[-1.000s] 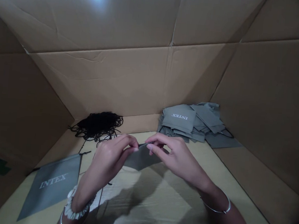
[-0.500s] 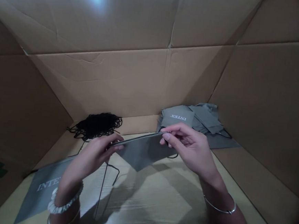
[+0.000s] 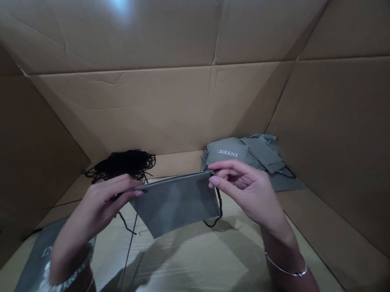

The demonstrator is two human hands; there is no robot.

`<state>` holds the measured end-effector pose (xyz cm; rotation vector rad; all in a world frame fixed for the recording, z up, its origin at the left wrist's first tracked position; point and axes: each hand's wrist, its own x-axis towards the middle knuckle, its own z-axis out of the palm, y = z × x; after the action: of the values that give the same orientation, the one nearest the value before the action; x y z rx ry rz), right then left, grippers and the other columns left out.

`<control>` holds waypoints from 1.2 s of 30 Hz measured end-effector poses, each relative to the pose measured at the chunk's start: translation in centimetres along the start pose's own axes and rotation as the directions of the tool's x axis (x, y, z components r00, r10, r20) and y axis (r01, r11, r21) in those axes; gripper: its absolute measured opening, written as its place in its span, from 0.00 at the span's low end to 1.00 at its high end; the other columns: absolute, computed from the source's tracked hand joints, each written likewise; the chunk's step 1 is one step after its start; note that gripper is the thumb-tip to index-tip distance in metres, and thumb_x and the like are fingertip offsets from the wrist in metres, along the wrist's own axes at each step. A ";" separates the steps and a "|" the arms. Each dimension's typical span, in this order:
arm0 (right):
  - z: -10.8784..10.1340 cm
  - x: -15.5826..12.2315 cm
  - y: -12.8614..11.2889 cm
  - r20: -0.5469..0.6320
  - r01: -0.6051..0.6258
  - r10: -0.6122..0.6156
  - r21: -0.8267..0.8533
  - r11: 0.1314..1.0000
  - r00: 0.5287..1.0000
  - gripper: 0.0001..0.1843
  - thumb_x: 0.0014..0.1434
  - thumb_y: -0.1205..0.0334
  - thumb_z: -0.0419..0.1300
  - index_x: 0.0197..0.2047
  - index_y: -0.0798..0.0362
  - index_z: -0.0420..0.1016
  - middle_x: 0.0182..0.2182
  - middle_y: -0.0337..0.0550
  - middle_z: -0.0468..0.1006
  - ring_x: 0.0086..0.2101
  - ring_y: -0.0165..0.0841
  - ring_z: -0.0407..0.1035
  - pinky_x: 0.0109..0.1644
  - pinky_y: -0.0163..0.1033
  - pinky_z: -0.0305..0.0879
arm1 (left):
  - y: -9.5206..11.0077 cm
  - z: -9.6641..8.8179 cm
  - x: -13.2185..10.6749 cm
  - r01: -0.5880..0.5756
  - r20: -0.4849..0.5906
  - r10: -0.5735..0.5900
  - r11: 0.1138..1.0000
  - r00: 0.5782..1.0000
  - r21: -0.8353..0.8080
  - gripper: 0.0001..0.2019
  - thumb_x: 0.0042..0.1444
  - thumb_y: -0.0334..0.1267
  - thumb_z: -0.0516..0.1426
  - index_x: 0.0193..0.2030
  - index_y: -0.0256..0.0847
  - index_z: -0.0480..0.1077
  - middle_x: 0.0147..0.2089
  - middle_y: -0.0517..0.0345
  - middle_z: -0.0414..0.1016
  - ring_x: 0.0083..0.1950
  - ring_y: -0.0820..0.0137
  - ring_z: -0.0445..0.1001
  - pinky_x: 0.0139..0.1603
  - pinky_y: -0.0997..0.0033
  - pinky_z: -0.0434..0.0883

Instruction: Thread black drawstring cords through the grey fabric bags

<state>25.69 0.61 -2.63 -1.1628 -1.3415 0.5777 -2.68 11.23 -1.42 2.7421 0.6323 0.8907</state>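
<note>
A grey drawstring pouch (image 3: 177,203) hangs between my hands above the table, its top edge stretched and sloping down to the left. My left hand (image 3: 110,198) pinches the left end of that edge between thumb and fingers. At the other end, my right hand (image 3: 242,185) is closed on the corner, where a black cord comes out. That cord (image 3: 219,211) loops down beside the pouch's right side. Another dark cord end (image 3: 126,224) dangles below my left hand. The fingertips partly hide both upper corners.
Black cords (image 3: 122,165) lie heaped at the back left. A pile of grey pouches marked INTEX (image 3: 228,152) sits at the back right. Another grey pouch (image 3: 36,250) lies left, partly behind my forearm. Cardboard walls (image 3: 144,101) enclose the table (image 3: 185,271).
My left hand has moved left and slightly down, pulling the pouch's top edge wider. More of the pouch's front and the right cord loop now shows. The right hand has barely moved.
</note>
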 end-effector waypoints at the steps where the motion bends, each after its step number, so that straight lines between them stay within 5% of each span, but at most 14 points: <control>1: 0.0 0.0 -0.1 -0.009 0.006 -0.006 -0.005 1.000 1.000 0.10 0.58 0.60 0.65 0.43 0.53 0.77 0.28 0.39 0.79 0.31 0.29 0.74 0.35 0.32 0.68 | 0.1 0.0 0.0 -0.003 0.003 0.003 1.000 1.000 0.004 0.05 0.65 0.35 0.54 0.42 0.44 0.71 0.33 0.63 0.73 0.32 0.77 0.72 0.31 0.80 0.67; 9: -0.2 -0.4 0.3 -0.023 0.124 -0.129 -0.157 0.980 0.991 0.05 0.61 0.62 0.62 0.40 0.52 0.78 0.28 0.39 0.79 0.31 0.29 0.73 0.34 0.34 0.67 | -0.1 -0.2 -0.3 0.011 -0.004 -0.011 1.000 1.000 0.016 0.03 0.63 0.37 0.57 0.40 0.44 0.72 0.35 0.62 0.71 0.33 0.76 0.71 0.31 0.78 0.67; 17: -0.4 0.2 0.2 -0.110 0.142 -0.153 -0.103 0.985 0.982 0.01 0.59 0.66 0.63 0.35 0.53 0.76 0.24 0.35 0.76 0.26 0.25 0.71 0.31 0.30 0.66 | 0.4 -0.9 -0.5 0.145 -0.217 -0.132 0.988 0.967 0.044 0.12 0.56 0.44 0.63 0.45 0.46 0.73 0.59 0.55 0.63 0.46 0.67 0.69 0.28 0.72 0.66; 24: -0.9 0.5 0.5 -0.140 0.144 -0.156 -0.090 0.985 0.978 0.01 0.58 0.66 0.63 0.34 0.52 0.77 0.22 0.35 0.76 0.25 0.25 0.70 0.30 0.30 0.66 | 1.0 -1.2 -0.8 0.221 -0.199 -0.227 0.974 0.953 -0.053 0.03 0.62 0.38 0.58 0.39 0.44 0.70 0.50 0.57 0.70 0.44 0.69 0.70 0.32 0.69 0.65; 30: -0.7 0.5 0.6 -0.135 0.135 -0.149 -0.108 0.985 0.980 0.01 0.59 0.65 0.63 0.34 0.52 0.77 0.24 0.35 0.76 0.26 0.25 0.70 0.32 0.30 0.66 | 0.9 -1.0 -0.8 0.178 -0.194 -0.187 0.982 0.963 -0.065 0.01 0.61 0.36 0.59 0.39 0.45 0.72 0.44 0.59 0.73 0.46 0.69 0.72 0.39 0.70 0.68; 36: 0.8 0.0 1.0 -0.116 0.112 -0.142 -0.232 0.966 0.983 0.05 0.62 0.62 0.62 0.35 0.52 0.78 0.26 0.36 0.77 0.28 0.27 0.71 0.33 0.34 0.65 | 0.9 -0.4 -0.7 0.134 -0.220 -0.146 0.989 0.965 -0.069 0.01 0.59 0.34 0.61 0.37 0.45 0.74 0.38 0.60 0.75 0.41 0.71 0.73 0.33 0.72 0.67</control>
<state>25.20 1.23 -3.62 -1.2630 -1.3813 0.2555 -3.10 10.19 -1.18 2.5327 0.8185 1.1741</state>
